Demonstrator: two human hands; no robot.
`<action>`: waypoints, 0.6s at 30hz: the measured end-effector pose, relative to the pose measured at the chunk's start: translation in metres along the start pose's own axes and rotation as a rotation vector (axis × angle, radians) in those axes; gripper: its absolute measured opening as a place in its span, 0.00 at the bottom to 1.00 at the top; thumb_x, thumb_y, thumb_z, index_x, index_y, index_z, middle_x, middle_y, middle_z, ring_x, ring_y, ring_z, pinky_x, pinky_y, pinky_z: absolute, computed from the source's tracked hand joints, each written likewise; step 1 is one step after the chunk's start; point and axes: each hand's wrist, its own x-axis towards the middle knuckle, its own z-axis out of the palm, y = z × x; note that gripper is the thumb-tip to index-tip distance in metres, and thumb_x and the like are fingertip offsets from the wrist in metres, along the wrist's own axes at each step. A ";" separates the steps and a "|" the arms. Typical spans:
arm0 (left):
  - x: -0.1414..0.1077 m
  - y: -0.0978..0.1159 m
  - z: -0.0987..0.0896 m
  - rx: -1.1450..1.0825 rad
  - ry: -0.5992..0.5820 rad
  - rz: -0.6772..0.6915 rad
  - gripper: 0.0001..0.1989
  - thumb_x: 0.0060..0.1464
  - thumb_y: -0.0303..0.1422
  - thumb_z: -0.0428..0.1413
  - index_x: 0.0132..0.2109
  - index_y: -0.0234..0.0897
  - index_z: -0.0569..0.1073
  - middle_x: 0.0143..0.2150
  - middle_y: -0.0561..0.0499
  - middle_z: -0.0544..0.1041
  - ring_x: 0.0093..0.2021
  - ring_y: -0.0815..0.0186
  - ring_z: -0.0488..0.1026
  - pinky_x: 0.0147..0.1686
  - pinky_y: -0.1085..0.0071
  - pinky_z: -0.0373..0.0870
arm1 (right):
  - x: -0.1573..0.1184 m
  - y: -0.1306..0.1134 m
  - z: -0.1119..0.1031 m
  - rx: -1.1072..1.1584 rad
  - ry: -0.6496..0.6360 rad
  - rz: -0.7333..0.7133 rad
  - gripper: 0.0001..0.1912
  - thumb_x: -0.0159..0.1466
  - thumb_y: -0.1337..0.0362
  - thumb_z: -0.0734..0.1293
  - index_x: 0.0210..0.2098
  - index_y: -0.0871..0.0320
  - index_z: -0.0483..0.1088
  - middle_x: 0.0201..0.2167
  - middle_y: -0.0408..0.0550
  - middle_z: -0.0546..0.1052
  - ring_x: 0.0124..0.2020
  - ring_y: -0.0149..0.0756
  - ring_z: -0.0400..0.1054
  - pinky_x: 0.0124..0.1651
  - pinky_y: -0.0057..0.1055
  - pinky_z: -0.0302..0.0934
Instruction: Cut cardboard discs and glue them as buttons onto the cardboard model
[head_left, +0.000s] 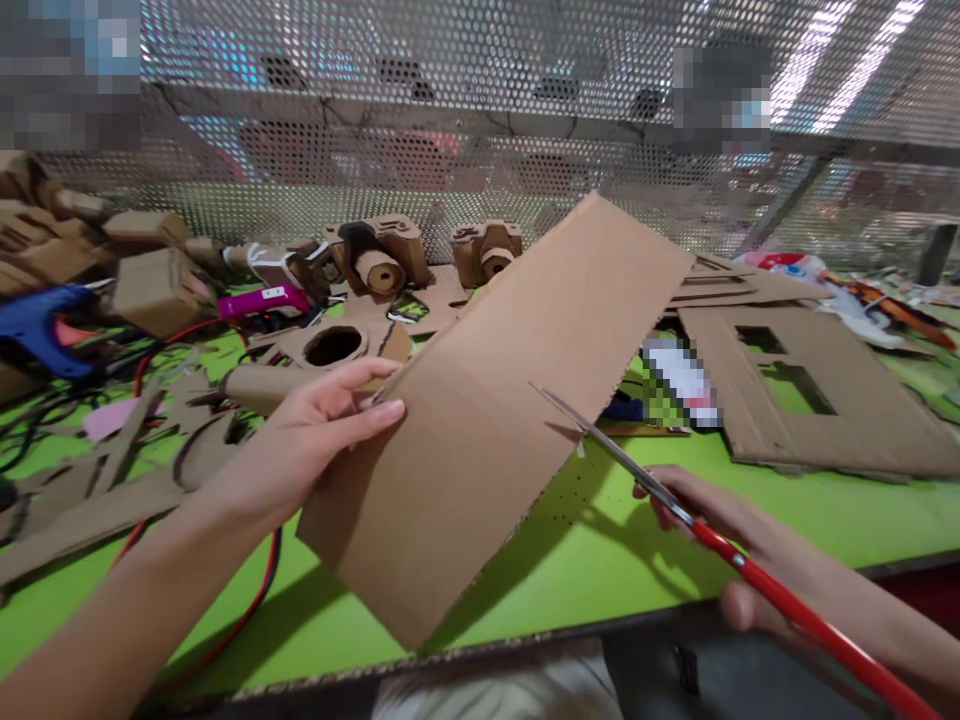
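A long rectangular cardboard sheet (480,400) is held tilted above the green table, its upper end pointing to the back right. My left hand (349,410) pinches its left edge, thumb on the face and fingers behind. On the right, my right hand (705,530) is closed on a long tool with a red handle (795,605) and a thin metal shaft. The tool's pointed tip lies over the sheet near its right edge, casting a shadow there; whether it touches the cardboard is hard to tell.
Cardboard camera models (379,260) stand at the back of the green table (637,540). Cut cardboard scraps, a blue glue gun (49,325) and a magenta tool (262,302) lie left. A cardboard panel with square holes (877,400) lies right. Perforated metal mesh (480,140) rises behind.
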 end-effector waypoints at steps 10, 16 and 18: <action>-0.010 -0.004 0.002 0.048 0.031 -0.004 0.18 0.43 0.36 0.68 0.42 0.43 0.74 0.35 0.56 0.83 0.31 0.65 0.79 0.30 0.75 0.75 | -0.004 0.005 0.005 0.059 -0.009 -0.037 0.46 0.53 0.33 0.64 0.64 0.47 0.60 0.60 0.57 0.68 0.57 0.59 0.65 0.58 0.55 0.60; -0.011 -0.006 0.007 0.119 0.064 0.002 0.20 0.41 0.42 0.67 0.41 0.43 0.74 0.35 0.51 0.82 0.32 0.59 0.79 0.28 0.70 0.76 | -0.006 0.009 0.005 0.094 -0.014 -0.019 0.43 0.54 0.34 0.64 0.64 0.46 0.60 0.59 0.56 0.68 0.57 0.57 0.65 0.58 0.54 0.60; -0.011 -0.007 0.007 0.126 0.063 -0.002 0.19 0.40 0.43 0.67 0.40 0.43 0.75 0.34 0.52 0.82 0.31 0.58 0.79 0.28 0.70 0.75 | -0.007 0.009 0.005 0.101 -0.001 -0.021 0.44 0.54 0.33 0.64 0.64 0.47 0.60 0.60 0.56 0.68 0.58 0.57 0.65 0.58 0.53 0.60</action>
